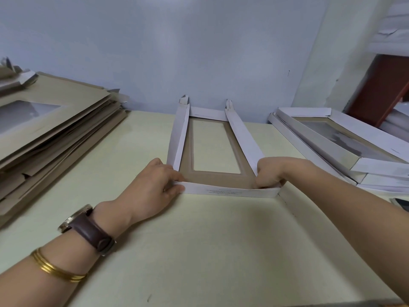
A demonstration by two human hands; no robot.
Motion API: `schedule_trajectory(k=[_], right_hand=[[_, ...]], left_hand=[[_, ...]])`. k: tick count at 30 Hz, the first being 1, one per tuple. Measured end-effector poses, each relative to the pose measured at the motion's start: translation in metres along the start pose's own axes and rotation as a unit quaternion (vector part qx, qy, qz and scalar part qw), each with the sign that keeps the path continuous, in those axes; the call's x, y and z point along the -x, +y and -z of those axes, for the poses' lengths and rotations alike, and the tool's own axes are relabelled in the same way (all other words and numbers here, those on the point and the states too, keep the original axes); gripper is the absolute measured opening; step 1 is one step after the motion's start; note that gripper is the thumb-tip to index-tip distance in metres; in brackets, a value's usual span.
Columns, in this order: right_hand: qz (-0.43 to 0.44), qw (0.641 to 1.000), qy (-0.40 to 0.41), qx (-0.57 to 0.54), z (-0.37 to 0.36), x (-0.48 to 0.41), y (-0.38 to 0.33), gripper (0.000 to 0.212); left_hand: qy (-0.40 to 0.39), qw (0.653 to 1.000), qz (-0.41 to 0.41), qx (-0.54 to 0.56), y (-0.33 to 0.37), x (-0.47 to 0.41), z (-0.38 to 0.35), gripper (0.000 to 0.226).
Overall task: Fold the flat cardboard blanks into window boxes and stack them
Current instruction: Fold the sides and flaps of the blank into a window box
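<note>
Seen from the head camera, we stand over a pale yellow-green tabletop [199, 251] with a half-folded window box of brown cardboard with white walls [217, 179] lying at 12 o'clock, its two long walls upright and its far end against a pale blue wall [177, 52]. Our left hand [155, 185] pinches the left end of the near end flap [230, 191], thumb on top and fingers beneath. Our right hand [272, 171] is curled tight into the right corner and appears to grip the flap's other end, though its fingertips are hidden. We judge both corners are held at once so the flap rises square and tucks against the side walls. A slumped pile of flat brown cardboard blanks [55, 134] waits at 10 o'clock, within reach of the left arm, and a stack of finished white-walled window boxes [332, 138] sits at 2 o'clock, so work seems to run left to right. A brown leather wristwatch [88, 229] and gold bangles [53, 269] ride the left forearm. A reddish-brown panel [380, 89] shows at 1 o'clock beyond the stack.
</note>
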State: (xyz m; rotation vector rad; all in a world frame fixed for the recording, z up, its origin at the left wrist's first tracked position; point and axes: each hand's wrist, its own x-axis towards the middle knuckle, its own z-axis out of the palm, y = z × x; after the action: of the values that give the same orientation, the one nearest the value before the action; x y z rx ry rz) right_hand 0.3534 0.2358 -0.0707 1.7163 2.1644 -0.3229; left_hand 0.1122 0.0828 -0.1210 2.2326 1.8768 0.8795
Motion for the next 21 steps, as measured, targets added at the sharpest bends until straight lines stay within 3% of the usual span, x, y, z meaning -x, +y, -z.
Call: schedule_trajectory(k=[10,14,21], right_hand=[[-0.01,0.995,0.051,-0.087,-0.014,0.003,0.003,0.026],[-0.003,0.988,0.042,-0.15,-0.018,0.006,0.005,0.035],[0.0,0.987,0.046,-0.153,-0.02,0.01,0.0,0.042]], left_hand=[[0.0,1.0,0.003,-0.007,-0.001,-0.001,-0.001,0.01],[-0.006,1.0,0.01,-0.002,-0.001,0.0,0.001,0.025],[-0.006,1.0,0.021,-0.009,-0.003,-0.001,0.001,0.009]])
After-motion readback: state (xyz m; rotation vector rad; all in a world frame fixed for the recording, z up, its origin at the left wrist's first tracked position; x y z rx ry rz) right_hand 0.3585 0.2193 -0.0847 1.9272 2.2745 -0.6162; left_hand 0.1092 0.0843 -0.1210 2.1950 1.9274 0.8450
